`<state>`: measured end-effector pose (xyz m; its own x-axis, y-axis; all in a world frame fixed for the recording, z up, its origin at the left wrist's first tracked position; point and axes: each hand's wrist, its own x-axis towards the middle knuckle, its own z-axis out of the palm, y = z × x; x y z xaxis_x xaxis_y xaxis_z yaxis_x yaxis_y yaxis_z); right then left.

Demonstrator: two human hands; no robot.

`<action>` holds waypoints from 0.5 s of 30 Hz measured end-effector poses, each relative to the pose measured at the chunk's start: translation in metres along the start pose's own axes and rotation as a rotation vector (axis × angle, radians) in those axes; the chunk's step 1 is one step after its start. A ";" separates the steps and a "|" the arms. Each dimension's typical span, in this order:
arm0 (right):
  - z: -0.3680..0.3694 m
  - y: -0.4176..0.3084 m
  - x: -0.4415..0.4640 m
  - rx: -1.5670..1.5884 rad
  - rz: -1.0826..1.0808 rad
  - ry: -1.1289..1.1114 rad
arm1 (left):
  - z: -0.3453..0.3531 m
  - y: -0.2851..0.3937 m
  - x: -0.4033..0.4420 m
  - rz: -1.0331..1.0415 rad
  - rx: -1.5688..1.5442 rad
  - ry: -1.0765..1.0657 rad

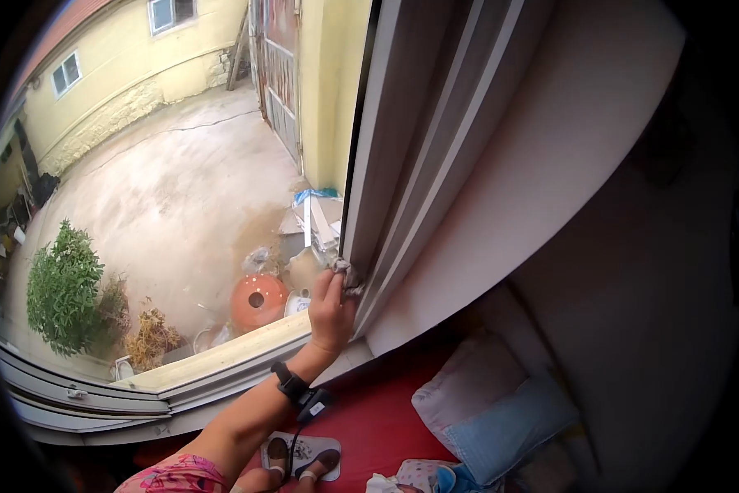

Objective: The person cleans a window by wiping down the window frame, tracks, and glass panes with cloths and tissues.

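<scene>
My left hand (331, 314) reaches up from the lower left and presses a crumpled greyish cloth (349, 278) into the lower corner of the window. Its fingers are closed around the cloth, which touches the pale window frame (410, 156) beside the pane. A black strap with a small device (310, 402) sits on my left wrist, and a cable hangs from it. My right hand does not show clearly.
Below, my feet (320, 465) stand on a pale board (303, 444) over a red surface (377, 411). A blue pillow (513, 427) and a pale pillow (472, 378) lie to the right. Outside are a leafy bush (64, 279) and an orange round object (258, 316).
</scene>
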<state>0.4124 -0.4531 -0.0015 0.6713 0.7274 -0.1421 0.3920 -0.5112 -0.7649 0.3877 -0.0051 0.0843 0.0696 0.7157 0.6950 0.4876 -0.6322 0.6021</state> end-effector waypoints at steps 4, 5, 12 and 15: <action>-0.009 -0.012 0.017 0.129 0.091 0.040 | -0.018 0.032 0.063 0.169 0.034 0.189; -0.011 -0.020 0.025 0.095 0.063 0.045 | -0.021 0.040 0.077 0.239 0.063 0.275; -0.008 -0.030 0.025 0.083 0.141 -0.015 | -0.010 0.021 0.087 0.387 0.089 0.311; 0.003 -0.014 0.018 0.101 0.170 -0.050 | 0.019 -0.010 0.045 0.366 0.111 0.316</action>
<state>0.4175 -0.4315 0.0047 0.6894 0.6578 -0.3033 0.2092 -0.5817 -0.7860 0.4026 0.0394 0.1021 -0.0052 0.3172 0.9483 0.5716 -0.7772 0.2631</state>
